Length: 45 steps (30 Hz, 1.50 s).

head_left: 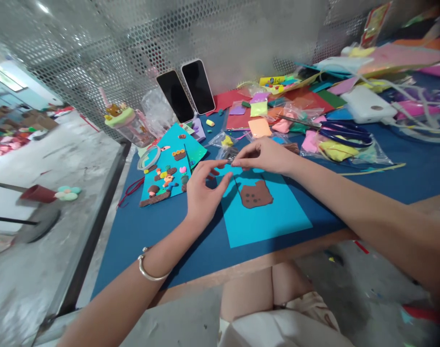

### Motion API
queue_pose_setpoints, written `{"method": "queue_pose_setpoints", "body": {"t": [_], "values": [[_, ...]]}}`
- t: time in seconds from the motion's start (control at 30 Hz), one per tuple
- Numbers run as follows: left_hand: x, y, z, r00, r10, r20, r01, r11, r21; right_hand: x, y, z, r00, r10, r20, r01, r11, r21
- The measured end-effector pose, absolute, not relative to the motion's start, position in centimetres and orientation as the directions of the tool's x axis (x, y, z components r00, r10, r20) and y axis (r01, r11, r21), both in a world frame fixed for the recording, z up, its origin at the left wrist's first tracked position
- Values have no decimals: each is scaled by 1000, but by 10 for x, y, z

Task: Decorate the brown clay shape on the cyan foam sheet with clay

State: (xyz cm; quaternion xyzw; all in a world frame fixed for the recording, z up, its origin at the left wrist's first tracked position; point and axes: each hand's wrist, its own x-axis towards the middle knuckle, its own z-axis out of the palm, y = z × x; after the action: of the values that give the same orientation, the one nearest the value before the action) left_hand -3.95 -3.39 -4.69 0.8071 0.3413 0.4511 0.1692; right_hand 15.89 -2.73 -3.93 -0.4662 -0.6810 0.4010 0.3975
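Observation:
My left hand (204,190) rests at the top left edge of a light blue card (267,217), fingers spread and pointing right. My right hand (265,154) hovers just above the card's far edge, fingertips pinched on a small clear plastic bag (227,154). A flat brown clay shape (256,194) with dark dots lies on the card. A thin dark stick (237,187) lies beside the brown shape.
A second blue card (162,190) with several small clay figures lies to the left. Two phones (198,86) lean on the perforated wall. Bags of coloured clay (336,150), blue scissors (346,134), a white power bank (368,106) and a lidded cup (128,126) crowd the back.

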Motion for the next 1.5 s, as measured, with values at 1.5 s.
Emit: {"method": "queue_pose_setpoints", "body": {"t": [1.5], "values": [[-35, -52, -41, 508, 598, 620, 236, -788, 568, 158, -26, -40, -230, 948, 219, 293, 282, -913]]}}
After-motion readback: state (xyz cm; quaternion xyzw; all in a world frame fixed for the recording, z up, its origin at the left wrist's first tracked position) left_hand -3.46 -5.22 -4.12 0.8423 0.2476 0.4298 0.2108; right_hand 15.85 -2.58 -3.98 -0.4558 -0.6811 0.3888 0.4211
